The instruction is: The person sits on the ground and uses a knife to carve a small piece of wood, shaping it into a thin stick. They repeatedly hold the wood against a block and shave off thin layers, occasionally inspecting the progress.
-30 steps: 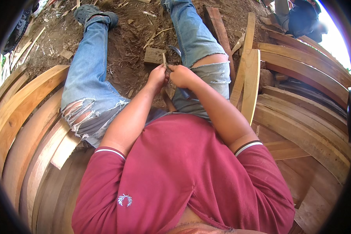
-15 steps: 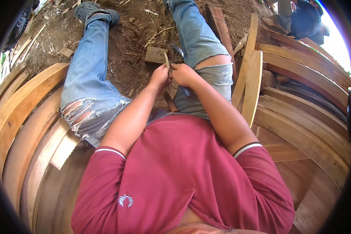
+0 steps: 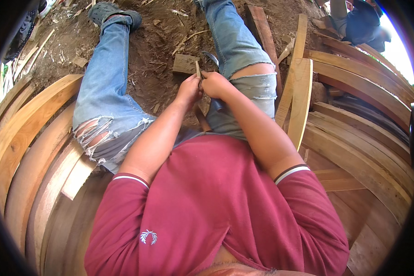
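Slim wooden strip (image 3: pixel 198 69) is jutting left of the right knee (image 3: pixel 255 71); left hand (image 3: pixel 188 89) is seemingly pinching it; right hand (image 3: pixel 215 85) is bending alongside, hold unclear; likely light, stiff, snappable, it is favouring a low grip.

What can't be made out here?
Head view:
Pale stick: lower end hidden by the left hand and right hand.
Blue handle: upper part hidden by the right hand.
Right trouser leg: end cut off by top edge.
Person at upper right: blurred, cut off by rim.
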Tool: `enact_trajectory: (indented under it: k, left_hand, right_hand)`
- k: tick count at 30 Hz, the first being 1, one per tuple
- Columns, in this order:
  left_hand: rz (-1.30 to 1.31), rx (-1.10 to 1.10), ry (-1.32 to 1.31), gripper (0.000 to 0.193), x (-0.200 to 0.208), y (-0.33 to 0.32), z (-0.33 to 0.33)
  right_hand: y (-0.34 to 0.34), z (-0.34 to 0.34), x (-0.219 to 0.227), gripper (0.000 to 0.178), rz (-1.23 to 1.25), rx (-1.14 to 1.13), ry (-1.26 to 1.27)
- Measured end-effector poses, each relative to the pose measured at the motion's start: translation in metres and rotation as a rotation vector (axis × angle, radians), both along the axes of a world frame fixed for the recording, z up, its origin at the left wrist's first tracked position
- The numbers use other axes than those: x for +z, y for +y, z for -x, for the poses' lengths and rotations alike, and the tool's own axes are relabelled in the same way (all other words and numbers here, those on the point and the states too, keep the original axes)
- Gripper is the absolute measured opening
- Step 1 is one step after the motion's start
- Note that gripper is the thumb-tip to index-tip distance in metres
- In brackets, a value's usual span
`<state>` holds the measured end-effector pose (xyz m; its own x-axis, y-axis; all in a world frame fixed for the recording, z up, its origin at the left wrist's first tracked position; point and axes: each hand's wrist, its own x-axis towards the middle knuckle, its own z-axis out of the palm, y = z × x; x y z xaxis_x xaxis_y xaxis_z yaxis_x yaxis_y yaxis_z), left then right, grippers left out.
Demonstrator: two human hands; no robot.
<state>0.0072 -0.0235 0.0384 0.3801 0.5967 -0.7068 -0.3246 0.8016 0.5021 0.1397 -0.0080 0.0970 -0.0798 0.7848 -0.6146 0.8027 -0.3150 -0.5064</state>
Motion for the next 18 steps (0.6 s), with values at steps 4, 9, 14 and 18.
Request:
enact_trajectory:
  k: [4,9,14,18]
  left_hand:
    - [0.022,-0.022,0.058,0.037,0.007,-0.001,-0.002]
    - [-0.019,-0.065,0.039,0.037,0.001,0.001,0.0]
    - [0.013,-0.017,0.003,0.037,-0.006,-0.002,-0.002]
    - [0.003,-0.029,0.007,0.037,-0.008,0.0,-0.003]
  right_hand:
    - [-0.015,-0.012,-0.017,0.038,-0.133,0.064,-0.003]
    - [0.007,0.0,-0.001,0.041,0.056,-0.013,0.039]
    - [-0.003,-0.001,0.001,0.043,0.008,0.0,0.031]
    - [-0.015,-0.012,-0.014,0.047,-0.059,-0.046,0.06]
